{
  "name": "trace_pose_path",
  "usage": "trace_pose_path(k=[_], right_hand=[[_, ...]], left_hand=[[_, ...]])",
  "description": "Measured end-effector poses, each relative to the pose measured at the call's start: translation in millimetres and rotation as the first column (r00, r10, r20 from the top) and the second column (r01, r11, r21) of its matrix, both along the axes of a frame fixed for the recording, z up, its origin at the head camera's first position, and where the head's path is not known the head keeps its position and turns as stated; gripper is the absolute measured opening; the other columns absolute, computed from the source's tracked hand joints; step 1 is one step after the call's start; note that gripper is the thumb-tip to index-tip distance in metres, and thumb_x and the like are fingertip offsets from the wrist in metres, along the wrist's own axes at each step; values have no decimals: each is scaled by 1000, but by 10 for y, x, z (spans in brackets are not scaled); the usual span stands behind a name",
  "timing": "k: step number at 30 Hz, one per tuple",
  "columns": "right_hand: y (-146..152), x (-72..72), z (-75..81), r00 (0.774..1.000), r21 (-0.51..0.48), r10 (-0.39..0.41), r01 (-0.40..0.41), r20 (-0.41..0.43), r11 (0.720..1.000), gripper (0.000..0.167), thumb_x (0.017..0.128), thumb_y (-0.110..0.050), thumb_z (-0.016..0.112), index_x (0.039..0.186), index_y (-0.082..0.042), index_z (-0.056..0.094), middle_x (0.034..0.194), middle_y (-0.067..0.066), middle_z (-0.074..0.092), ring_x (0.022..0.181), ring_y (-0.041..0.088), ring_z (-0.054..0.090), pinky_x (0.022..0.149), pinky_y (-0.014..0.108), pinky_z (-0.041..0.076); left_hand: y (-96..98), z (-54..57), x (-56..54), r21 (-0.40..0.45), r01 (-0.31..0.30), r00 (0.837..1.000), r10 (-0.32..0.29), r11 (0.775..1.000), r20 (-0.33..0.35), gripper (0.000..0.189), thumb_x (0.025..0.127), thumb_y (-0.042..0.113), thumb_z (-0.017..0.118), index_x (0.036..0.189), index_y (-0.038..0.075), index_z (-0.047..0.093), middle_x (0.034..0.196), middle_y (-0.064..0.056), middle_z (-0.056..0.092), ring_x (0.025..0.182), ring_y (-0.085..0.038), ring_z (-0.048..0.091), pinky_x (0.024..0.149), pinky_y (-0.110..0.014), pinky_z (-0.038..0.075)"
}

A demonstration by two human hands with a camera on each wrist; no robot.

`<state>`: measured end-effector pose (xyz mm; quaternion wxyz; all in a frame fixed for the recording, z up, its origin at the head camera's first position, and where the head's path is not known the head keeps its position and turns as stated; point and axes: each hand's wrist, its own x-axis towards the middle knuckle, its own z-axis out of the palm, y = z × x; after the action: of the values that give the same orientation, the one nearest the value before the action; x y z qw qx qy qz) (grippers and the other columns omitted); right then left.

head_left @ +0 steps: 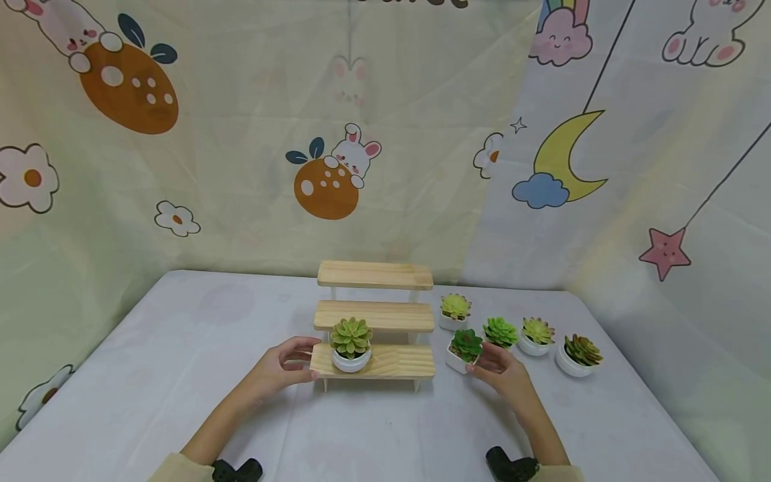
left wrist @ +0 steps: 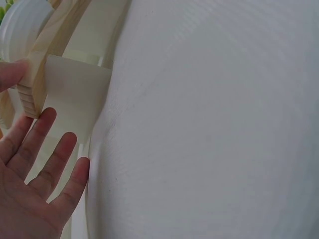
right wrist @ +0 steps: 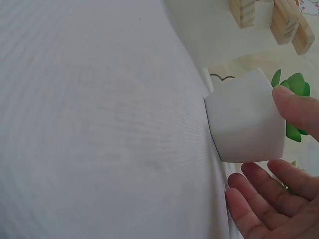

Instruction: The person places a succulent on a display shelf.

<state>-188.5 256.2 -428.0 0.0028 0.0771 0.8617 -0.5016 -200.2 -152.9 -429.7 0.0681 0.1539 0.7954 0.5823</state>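
My left hand is at the left end of a three-tier wooden display stand. In the left wrist view, thumb and forefinger hold the end of the lowest shelf, while the other fingers spread beside it. On that shelf sits a light-green succulent in a round white pot. Right of the stand, my right hand grips a dark-green succulent in an angular white pot. Its thumb lies near the rim and the fingertips meet the pot's side; the pot's base is at the tablecloth.
Behind and right of my right hand are a yellow-green succulent, a bright-green one, another yellowish one and a reddish-green one, in white pots. A white cloth covers the table; a printed curtain hangs behind.
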Motion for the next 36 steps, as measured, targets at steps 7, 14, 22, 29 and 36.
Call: trace_pose_path(k=[7, 14, 22, 29, 36], right_hand=[[-7, -16, 10, 1000, 14, 1, -1, -3, 1000, 70, 80, -31, 73, 136, -2, 42, 121, 16, 58, 109, 24, 56, 88, 35, 47], [-4, -29, 3, 1000, 32, 3, -3, -9, 999, 68, 80, -32, 73, 134, -2, 44, 118, 14, 60, 104, 18, 56, 85, 29, 46], [-6, -19, 16, 1000, 25, -6, 7, -6, 1000, 69, 79, -33, 73, 134, -2, 44, 121, 15, 59, 108, 23, 55, 89, 36, 46], [-6, -12, 27, 1000, 20, -11, 11, 0, 1000, 69, 79, -32, 73, 134, -2, 44, 122, 16, 58, 108, 23, 55, 88, 35, 47], [-1, 1, 59, 1000, 23, -4, 5, -6, 1000, 68, 80, -33, 72, 134, -2, 44, 122, 16, 58, 107, 23, 57, 85, 31, 47]], left_hand=[[-2, 3, 1, -6, -3, 1000, 3, 1000, -8, 56, 78, 14, 74, 126, -1, 51, 118, -19, 58, 108, -28, 55, 92, -39, 48], [-13, -3, -2, -8, 9, 1000, -9, 1000, -10, 57, 78, 15, 74, 127, -1, 49, 119, -20, 57, 109, -29, 54, 92, -43, 48], [-6, -3, -5, -8, 11, 1000, -11, 1000, -5, 57, 78, 15, 73, 127, -1, 49, 119, -20, 57, 109, -29, 54, 92, -43, 48], [6, 4, -5, -16, -1, 1000, 1, 1000, 9, 57, 78, 16, 74, 128, 0, 49, 122, -19, 56, 109, -27, 55, 94, -44, 47], [2, 5, -1, -12, -3, 1000, 3, 1000, 11, 57, 78, 16, 73, 127, 0, 50, 122, -19, 56, 110, -28, 54, 94, -44, 47]])
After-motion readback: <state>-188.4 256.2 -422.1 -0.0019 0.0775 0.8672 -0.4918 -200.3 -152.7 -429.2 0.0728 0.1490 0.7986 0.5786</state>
